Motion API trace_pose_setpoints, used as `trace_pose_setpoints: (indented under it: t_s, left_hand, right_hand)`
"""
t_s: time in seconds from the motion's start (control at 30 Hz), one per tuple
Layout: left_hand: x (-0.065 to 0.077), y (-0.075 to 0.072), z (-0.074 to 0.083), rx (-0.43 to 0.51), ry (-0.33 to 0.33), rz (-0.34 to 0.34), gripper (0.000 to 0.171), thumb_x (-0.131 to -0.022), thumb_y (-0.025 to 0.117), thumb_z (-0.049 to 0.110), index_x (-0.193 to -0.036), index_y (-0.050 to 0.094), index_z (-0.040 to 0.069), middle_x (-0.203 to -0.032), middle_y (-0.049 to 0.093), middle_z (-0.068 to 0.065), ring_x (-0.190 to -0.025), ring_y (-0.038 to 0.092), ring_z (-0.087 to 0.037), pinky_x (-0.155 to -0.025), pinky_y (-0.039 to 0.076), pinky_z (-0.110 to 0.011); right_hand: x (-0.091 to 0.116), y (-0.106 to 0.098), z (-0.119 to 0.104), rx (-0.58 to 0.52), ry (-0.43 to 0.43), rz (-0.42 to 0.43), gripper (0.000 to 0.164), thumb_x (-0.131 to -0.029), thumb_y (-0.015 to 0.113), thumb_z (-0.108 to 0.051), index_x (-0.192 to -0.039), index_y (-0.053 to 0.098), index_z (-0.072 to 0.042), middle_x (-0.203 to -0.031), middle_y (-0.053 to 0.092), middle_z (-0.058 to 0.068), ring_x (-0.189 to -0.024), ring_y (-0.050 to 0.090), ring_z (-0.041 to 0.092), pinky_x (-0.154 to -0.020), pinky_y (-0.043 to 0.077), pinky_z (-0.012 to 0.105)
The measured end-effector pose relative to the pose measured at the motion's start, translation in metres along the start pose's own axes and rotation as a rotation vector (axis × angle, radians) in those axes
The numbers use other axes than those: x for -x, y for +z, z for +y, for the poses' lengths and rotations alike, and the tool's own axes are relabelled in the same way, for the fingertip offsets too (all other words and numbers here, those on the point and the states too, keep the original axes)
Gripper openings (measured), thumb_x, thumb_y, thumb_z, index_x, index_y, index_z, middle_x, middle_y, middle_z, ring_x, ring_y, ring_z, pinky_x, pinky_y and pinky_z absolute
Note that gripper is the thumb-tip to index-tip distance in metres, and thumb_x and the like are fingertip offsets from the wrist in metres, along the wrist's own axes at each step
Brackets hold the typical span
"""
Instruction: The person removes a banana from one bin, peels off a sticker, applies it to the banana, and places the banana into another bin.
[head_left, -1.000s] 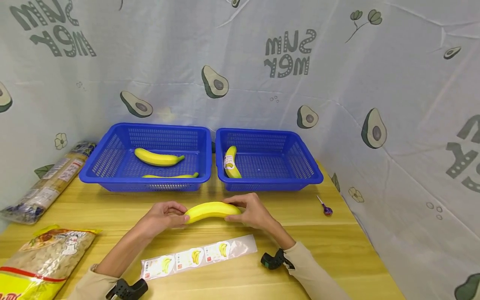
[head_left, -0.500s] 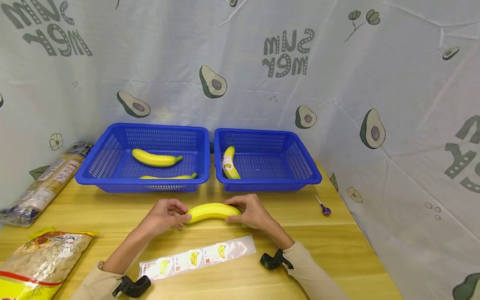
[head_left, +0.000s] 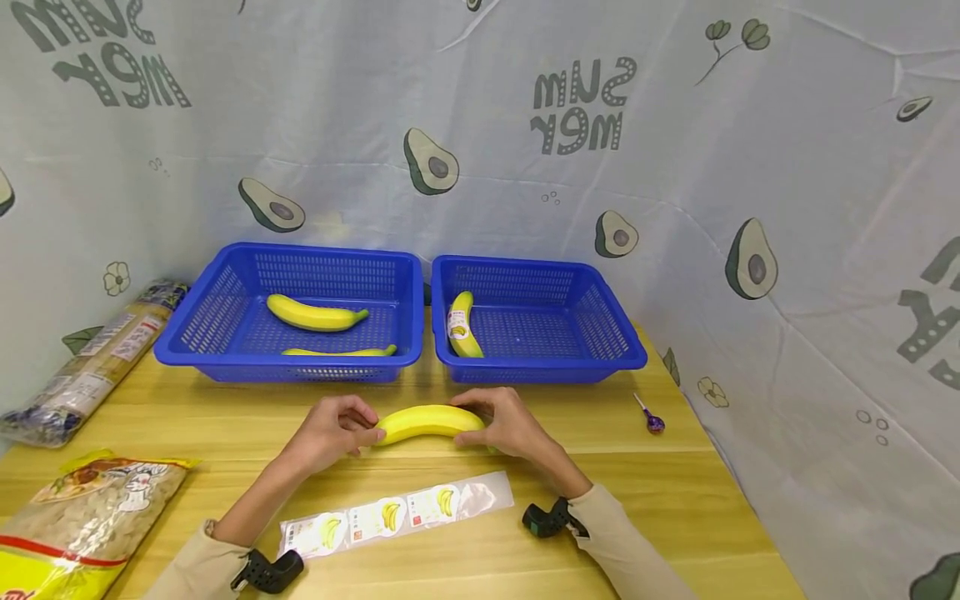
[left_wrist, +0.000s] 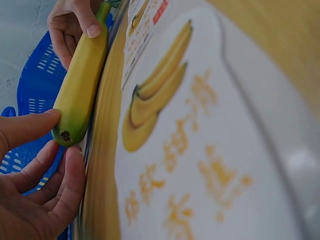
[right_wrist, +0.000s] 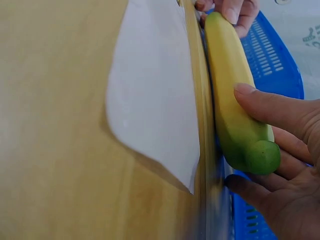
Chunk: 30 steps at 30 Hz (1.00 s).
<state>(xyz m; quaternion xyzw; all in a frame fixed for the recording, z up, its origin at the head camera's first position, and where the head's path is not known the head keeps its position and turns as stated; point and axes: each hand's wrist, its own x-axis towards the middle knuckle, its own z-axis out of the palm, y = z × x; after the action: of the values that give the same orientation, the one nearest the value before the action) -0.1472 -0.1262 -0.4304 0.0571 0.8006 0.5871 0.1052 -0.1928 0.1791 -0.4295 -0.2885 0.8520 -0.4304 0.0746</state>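
The curved yellow banana (head_left: 426, 420) lies lengthwise left to right, left hand (head_left: 333, 428) pinching its left end, right hand (head_left: 512, 422) its right.

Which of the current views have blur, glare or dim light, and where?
Head: bright, mostly sharp, slight shine on the clear end of the sticker strip. Left wrist: dimmer; strip's print very close and soft, smeared streaks beside the banana. Right wrist: dim too; table grain soft, strip throws a soft shadow, blurry band low beside the banana.
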Motion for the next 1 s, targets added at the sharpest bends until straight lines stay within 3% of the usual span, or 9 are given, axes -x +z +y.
trace_pose_setpoints:
  t_s: [0.5,0.7,1.0]
  left_hand:
    - [0.0030,0.0003,0.0044,-0.017,-0.004,-0.005,0.025,-0.087,0.088,0.002,-0.102,0.069,-0.006,-0.090,0.072,-0.011,-0.076,0.069,-0.022,-0.062,0.062,-0.035]
    - [0.0052,-0.0015,0.0035,-0.024,0.030,-0.016,0.025,-0.088,0.088,0.003,-0.102,0.069,-0.007,-0.090,0.071,-0.010,-0.075,0.067,-0.022,-0.059,0.060,-0.034]
    - [0.0040,-0.0016,0.0043,-0.037,0.054,-0.016,0.024,-0.090,0.086,0.004,-0.103,0.070,-0.007,-0.091,0.071,-0.009,-0.077,0.065,-0.021,-0.061,0.058,-0.029]
  right_hand:
    - [0.0013,-0.0014,-0.0024,0.035,-0.009,-0.043,0.056,-0.081,0.095,-0.004,-0.132,0.073,0.001,-0.133,0.074,0.016,-0.129,0.067,0.034,-0.110,0.054,0.034]
    - [0.0016,-0.0011,-0.0035,0.036,-0.010,-0.056,0.057,-0.081,0.095,-0.005,-0.133,0.073,0.001,-0.134,0.074,0.015,-0.132,0.066,0.034,-0.113,0.052,0.037]
    - [0.0032,-0.0021,-0.0055,0.123,-0.025,-0.065,0.059,-0.081,0.097,-0.010,-0.135,0.073,-0.002,-0.134,0.074,0.012,-0.130,0.067,0.032,-0.113,0.053,0.043]
